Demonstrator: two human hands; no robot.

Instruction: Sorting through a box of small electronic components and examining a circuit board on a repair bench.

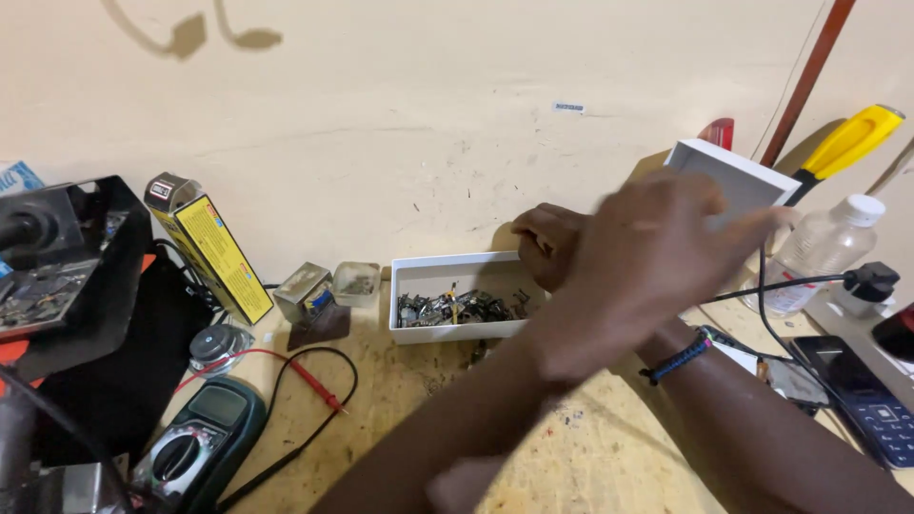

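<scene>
Looking down, we see our two arms crossed over a pale wooden bench [609, 457] that runs up against a cream wall. Our left hand [657, 252] reaches across to the right and is blurred; its fingers are stretched out toward the white box lid [733, 176] that stands tilted near the wall, and we cannot tell whether they grip it or only touch it. Our right hand [550, 243], with a dark braided wristband [676, 359] on that arm, sits behind the left forearm at the right end of the white tray [457, 328]; its fingers are curled in, but whether they pinch anything is hidden from us.

That tray is a shallow, open, rectangular box lying flat on the bench just beside the wall, and a heap of small dark metal parts [457, 307] fills its bottom. Left of it stand a small clear square tub [357, 283] with something dull inside and a little metal block [305, 290]. Further left a yellow carton [211, 249] leans, and a green multimeter [195, 445] lies with its red probe [312, 379] stretched out. On the right we have a clear plastic bottle [821, 249] with a white cap, seemingly empty, a yellow-handled tool [852, 138] and a blue keypad phone [866, 400].
</scene>
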